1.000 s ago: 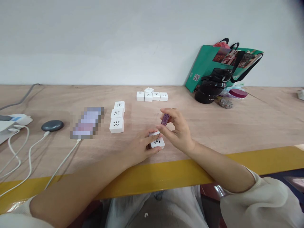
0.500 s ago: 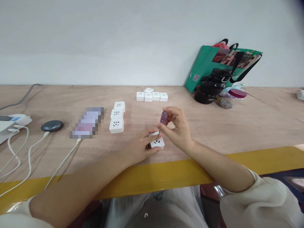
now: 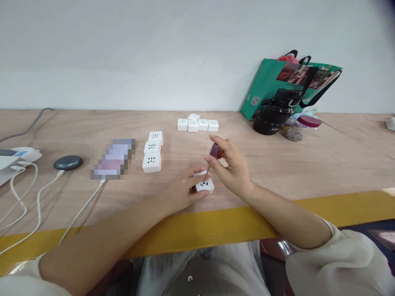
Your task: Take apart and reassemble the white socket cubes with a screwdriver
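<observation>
Slim purple-handled screwdriver slanting down onto a white square socket block

Left to right: the left hand clasps the block on the plywood bench, fingers across its top; the right hand pinches the handle in a narrow grip, the thin steel shaft running down-left, its tip at the block's face.

The right hand has lifted its fingers toward the far edge of the worktop, and the purple-handled screwdriver has tipped slightly rightward since the last picture (a small shift, barely more than a twitch).
</observation>
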Demonstrator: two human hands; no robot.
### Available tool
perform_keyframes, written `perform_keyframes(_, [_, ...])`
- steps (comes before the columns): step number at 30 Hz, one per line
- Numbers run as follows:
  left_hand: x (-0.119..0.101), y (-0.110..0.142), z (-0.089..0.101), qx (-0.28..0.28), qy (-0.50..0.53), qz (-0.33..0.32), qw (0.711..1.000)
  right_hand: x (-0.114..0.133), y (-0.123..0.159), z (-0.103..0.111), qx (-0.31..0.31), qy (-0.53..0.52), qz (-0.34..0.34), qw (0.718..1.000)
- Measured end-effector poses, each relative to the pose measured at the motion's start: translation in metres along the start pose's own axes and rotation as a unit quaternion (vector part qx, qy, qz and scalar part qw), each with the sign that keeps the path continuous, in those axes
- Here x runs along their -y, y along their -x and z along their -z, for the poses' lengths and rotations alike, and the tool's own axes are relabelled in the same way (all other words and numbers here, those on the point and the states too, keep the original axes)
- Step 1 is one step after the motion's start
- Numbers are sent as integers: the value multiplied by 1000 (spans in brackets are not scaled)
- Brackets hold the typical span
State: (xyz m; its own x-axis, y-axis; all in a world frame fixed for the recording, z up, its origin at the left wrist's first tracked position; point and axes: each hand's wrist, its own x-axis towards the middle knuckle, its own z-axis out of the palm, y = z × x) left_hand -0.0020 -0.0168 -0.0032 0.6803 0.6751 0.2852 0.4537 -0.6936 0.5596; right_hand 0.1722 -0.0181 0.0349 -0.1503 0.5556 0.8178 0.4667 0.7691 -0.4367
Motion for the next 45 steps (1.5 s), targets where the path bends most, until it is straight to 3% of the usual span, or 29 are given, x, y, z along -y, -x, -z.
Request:
perform_keyframes(5, [-2,0,1,9,-12,0,1000,0,4,-1,34,-81,-37,995])
perform_keyframes(12, [-1,0,2,18,-10,9,1000,-2,0,1,-7,-2,-25,1000])
perform_keyframes(19, [1,2,2,36,-20,42,998,-1,5,1,43,-41,-34,998])
perform_keyframes(24, [0,1,4,49,-18,51,997,-2,2,1,13,22,23,999])
perform_keyframes(31, [0,1,3,48,-20,56,997,0,0,1,10,-11,35,999])
perform_keyframes(36, [0,1,2,45,-22,53,997,0,0,2,-11,-23,7,1000])
perform_keyframes(42, [-3,1,5,61,-32,63,996,0,4,2,46,-75,-36,995])
perform_keyframes(45, [0,2,3,55,-29,53,997,-1,2,3,38,-37,-9,999])
